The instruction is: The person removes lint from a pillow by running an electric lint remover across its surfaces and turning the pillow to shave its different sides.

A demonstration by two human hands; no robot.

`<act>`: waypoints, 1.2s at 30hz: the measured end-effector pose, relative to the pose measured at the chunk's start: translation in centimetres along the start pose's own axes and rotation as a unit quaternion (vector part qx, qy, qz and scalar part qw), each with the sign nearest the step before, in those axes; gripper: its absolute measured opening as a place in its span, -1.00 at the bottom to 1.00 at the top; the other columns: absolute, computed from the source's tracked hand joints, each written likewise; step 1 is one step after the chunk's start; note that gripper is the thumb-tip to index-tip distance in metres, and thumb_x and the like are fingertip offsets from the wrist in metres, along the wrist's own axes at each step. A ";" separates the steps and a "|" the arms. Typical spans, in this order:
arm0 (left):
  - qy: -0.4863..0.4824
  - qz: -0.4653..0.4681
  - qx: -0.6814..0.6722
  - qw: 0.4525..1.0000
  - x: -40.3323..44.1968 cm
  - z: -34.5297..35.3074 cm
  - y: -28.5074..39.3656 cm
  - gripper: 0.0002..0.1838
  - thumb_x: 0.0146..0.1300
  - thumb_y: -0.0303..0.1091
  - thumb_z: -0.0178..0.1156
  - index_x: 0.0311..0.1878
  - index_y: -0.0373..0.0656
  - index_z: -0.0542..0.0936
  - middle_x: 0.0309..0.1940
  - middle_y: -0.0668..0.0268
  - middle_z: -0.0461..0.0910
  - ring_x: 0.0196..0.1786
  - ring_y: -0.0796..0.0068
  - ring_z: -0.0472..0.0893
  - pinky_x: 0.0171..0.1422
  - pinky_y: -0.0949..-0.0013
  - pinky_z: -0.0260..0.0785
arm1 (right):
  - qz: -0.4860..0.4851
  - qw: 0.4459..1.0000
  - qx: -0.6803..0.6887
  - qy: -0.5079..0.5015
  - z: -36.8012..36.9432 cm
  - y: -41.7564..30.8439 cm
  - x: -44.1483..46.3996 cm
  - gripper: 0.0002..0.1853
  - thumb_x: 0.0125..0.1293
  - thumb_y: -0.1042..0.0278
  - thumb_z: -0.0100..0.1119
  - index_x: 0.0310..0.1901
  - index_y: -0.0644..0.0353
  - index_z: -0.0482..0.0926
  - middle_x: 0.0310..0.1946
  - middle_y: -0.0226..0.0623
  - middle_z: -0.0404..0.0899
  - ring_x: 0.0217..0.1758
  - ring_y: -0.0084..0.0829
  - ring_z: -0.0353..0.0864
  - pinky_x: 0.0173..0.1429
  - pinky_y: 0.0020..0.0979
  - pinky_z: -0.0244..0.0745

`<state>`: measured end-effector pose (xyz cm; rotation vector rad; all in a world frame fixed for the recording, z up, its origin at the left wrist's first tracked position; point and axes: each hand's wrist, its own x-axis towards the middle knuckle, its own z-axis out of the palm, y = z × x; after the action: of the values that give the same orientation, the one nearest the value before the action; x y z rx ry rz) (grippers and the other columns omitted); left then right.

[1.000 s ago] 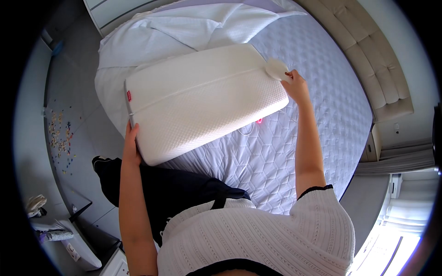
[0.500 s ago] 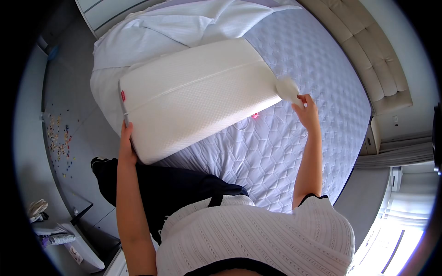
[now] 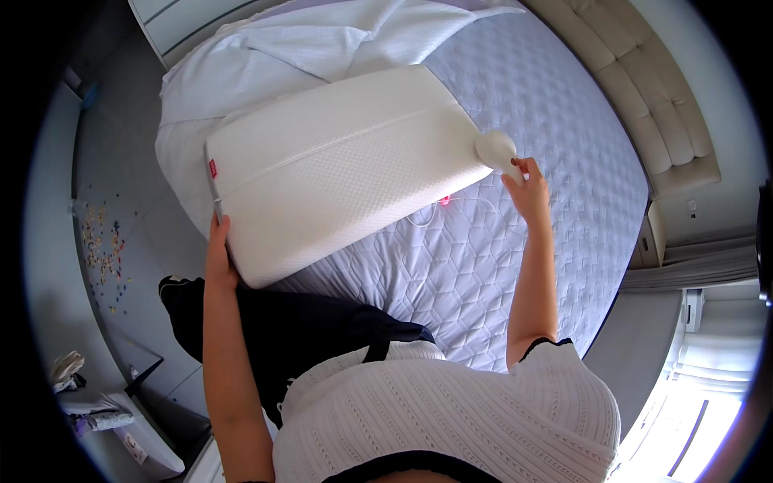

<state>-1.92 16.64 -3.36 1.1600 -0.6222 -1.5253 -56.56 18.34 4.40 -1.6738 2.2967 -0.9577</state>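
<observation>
**Thick pillow [image 3: 346, 173] touched at one end, round-headed tool [image 3: 495, 150] held at the other**

The white pillow was laid flat on the bed [image 3: 564, 209], partly over the quilted cover and partly over a bunched white sheet [image 3: 310, 44]. Its left end, where a red tag [image 3: 212, 168] was sewn, was touched by the left hand [image 3: 220, 253]. The fingers were partly hidden along that side, so whether the edge was pinched or merely rested against could not be told.

The slim handle of the pale tool was grasped by the right hand [image 3: 528, 191], thumb and fingers closed around it. Its round head was held at the pillow's right near corner; whether the fabric was met or only overlapped in view could not be told. A small pink item [image 3: 444, 200] was seen just beside the near edge.

The pillow was judged springy and soft to press, yet firm enough for its block shape to be kept; moderate weight was to be expected, with sagging if it were lifted from one corner. Slipping was thought unlikely on the textured knit, and a hold was best taken at both short ends. The tool was judged light and stiff, best gripped by its handle.
</observation>
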 end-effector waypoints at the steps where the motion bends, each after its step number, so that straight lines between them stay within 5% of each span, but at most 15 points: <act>1: -0.001 -0.001 -0.001 1.000 0.0 -0.1 0.0 -0.26 0.44 -0.12 0.12 0.55 -0.19 0.10 0.34 0.08 0.41 0.33 0.17 0.47 0.37 0.15 0.41 | -0.001 1.000 0.000 -0.001 0.2 -0.3 0.4 -0.62 0.13 0.33 0.37 0.00 0.19 0.58 -0.09 -0.16 0.70 -0.07 -0.13 0.70 -0.01 -0.21 0.56; 20: 0.006 -0.010 -0.004 1.000 0.3 -0.3 0.1 -0.21 0.41 -0.09 0.16 0.57 -0.18 0.08 0.38 0.08 0.37 0.38 0.17 0.42 0.42 0.14 0.32 | -0.032 0.997 -0.047 -0.049 4.9 -2.4 10.3 -0.57 0.10 0.22 0.41 0.00 0.18 0.61 -0.11 -0.15 0.72 -0.05 -0.17 0.71 0.04 -0.24 0.57; 36: 0.016 -0.022 0.000 1.000 0.6 -0.4 -0.1 -0.18 0.40 -0.10 0.16 0.59 -0.16 0.05 0.41 0.07 0.34 0.42 0.15 0.38 0.45 0.13 0.27 | -0.070 0.994 0.001 -0.089 6.3 -6.4 7.8 -0.55 0.12 0.32 0.43 0.06 0.18 0.58 -0.01 -0.05 0.70 0.02 -0.12 0.71 0.10 -0.22 0.58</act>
<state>-1.60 16.21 -3.79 1.2028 -0.5776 -1.5402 -51.36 7.64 4.97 -1.8589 2.0879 -0.7998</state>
